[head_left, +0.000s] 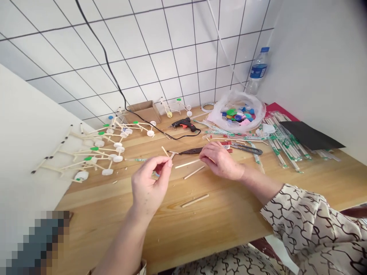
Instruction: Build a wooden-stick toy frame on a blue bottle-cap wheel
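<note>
My left hand [151,183] is raised above the table, thumb and forefinger pinched on short wooden sticks [164,151] that seem joined together. Something small, blue and red, shows behind its fingers, mostly hidden. To the right, my right hand [220,160] is palm down with curled fingers, its fingertips at the end of a thin wooden stick [187,164]. Just behind that hand lie pliers [189,151] with dark jaws and red handles, partly covered by it. Two more loose sticks lie nearer me, one of them a square wooden stick [195,201].
Several stick frames with white cap wheels [117,157] stand at left. Behind are a cardboard box [145,112], a glue gun [183,123] with black cord, and a bag of bottle caps [255,100]. At right are a utility knife [247,148], wrapped chopsticks [282,143] and a water bottle [258,70].
</note>
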The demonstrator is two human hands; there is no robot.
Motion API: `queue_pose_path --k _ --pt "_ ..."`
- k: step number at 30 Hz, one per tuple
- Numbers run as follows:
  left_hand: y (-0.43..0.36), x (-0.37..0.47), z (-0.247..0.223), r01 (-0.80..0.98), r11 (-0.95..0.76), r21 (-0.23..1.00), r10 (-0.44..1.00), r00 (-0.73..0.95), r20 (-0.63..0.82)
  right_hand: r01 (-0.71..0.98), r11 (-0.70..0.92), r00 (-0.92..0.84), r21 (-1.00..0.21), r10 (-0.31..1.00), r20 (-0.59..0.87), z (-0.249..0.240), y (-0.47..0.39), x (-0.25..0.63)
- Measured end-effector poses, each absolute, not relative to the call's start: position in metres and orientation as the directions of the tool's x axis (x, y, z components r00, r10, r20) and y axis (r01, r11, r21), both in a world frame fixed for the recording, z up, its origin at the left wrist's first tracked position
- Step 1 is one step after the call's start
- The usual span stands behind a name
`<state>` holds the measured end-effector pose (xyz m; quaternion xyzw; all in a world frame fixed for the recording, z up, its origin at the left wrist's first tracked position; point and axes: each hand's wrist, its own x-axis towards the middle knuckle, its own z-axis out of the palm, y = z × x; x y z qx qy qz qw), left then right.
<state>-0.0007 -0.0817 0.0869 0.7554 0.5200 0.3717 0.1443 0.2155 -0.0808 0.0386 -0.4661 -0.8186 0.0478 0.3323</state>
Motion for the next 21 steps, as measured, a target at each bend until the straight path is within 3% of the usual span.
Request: queue_pose_path --k 3,9,16,21 --pt "-0.083 0.002 0.077 0.644 -0.445 0.623 0.895 0.286 0.343 0.755 0.541 -0.356 -0.37 0.812 0.462 0.04 -0.078 0.224" --pt "-0.069 0.015 0.042 0.717 -0.36 0.596 0.892 0.451 -0.003 0.789 0.496 -0.384 -0.362 0.859 0.339 0.041 -0.073 0.24" --pt "-0.054 0.018 0.024 0.733 -0.451 0.509 0.839 0.542 -0.038 0.789 0.507 -0.454 -0.346 0.861 0.228 0.05 -0.078 0.24" --pt "-0.049 0.004 0.024 0.641 -0.21 0.739 0.887 0.443 -0.132 0.795 0.517 -0.483 -0.318 0.856 0.185 0.052 -0.081 0.237"
